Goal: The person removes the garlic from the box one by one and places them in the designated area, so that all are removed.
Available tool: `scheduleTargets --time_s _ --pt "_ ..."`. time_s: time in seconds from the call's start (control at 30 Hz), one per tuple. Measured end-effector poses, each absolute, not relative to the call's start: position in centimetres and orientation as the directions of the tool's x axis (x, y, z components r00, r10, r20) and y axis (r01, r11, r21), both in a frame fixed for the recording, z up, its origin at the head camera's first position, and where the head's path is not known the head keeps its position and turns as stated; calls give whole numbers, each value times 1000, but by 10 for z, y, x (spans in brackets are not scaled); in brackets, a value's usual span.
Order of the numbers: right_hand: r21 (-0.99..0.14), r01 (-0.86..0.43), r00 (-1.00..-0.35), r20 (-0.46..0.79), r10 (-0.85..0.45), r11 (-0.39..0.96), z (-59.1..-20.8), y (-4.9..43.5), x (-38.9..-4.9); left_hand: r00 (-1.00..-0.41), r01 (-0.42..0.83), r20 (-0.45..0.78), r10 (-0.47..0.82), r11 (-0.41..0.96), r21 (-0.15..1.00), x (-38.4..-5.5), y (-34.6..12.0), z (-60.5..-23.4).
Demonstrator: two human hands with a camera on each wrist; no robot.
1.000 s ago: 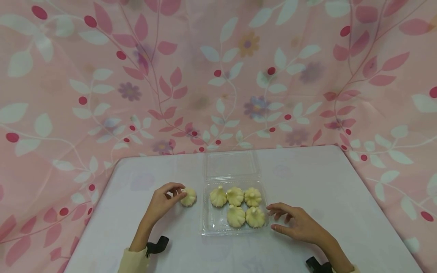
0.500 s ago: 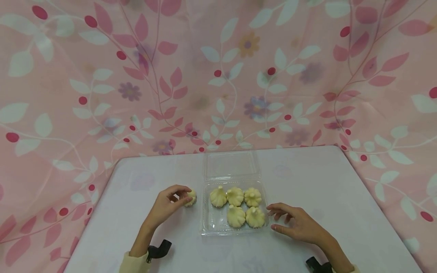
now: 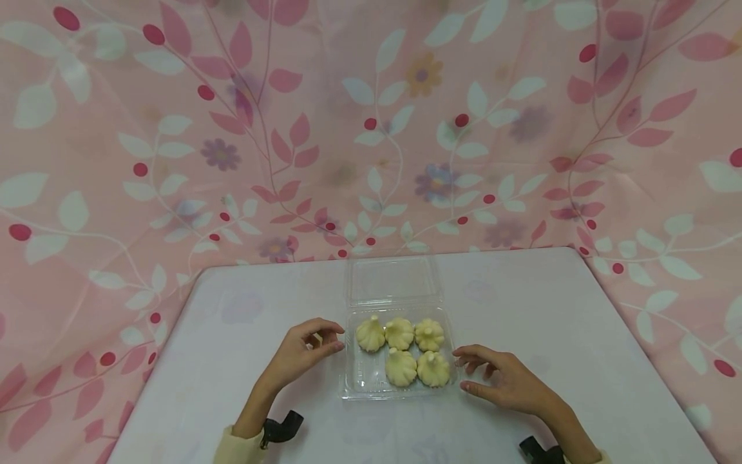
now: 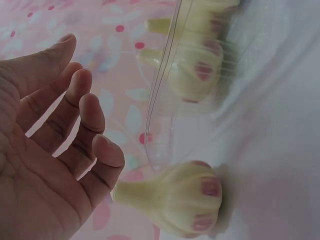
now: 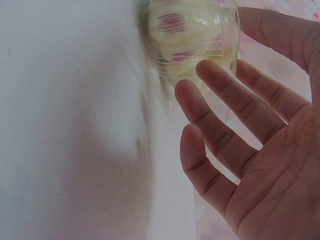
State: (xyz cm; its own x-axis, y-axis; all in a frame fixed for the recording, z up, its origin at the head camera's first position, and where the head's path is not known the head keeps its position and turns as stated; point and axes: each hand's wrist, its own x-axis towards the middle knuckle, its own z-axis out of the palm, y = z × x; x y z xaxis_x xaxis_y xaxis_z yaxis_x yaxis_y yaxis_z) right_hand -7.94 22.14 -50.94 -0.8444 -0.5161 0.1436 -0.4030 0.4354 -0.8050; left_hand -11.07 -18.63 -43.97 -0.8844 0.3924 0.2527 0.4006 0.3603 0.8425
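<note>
An open clear plastic clamshell box [image 3: 362,386] lies mid-table, its lid [image 3: 394,281] folded back. Several pale garlic bulbs [image 3: 400,368] sit in it, three along the back and two in front, with bare floor at the front left. My left hand [image 3: 304,354] hovers at the box's left side, fingers loosely bent and holding nothing. One loose garlic bulb [image 4: 187,200], with purple patches, stands outside the box near the little finger in the left wrist view; the hand hides it in the head view. My right hand [image 3: 504,383] rests with relaxed fingertips right at the box's right wall.
A white cloth-covered table [image 3: 551,309] spreads around the box. Behind and beside it hangs a pink floral curtain [image 3: 324,129]. Black wrist cameras [image 3: 283,426] sit on both wrists.
My left hand has moved right, from the loose garlic bulb toward the box's left edge, and now covers that bulb in the head view. The right hand and box have not moved.
</note>
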Motion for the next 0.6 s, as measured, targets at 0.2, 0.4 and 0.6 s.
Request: scheduleTargets --time_s 0.2,0.4,0.6 --pt "-807 -401 -844 141 -517 434 -510 222 -79 -864 421 265 427 324 847 -112 -177 -442" --pt "-808 -397 -844 136 -519 435 -509 222 -79 -837 457 292 463 295 839 -112 -168 -442" --pt "-804 -401 -843 136 -521 440 -509 222 -80 -819 478 303 487 287 830 -112 -159 -441"
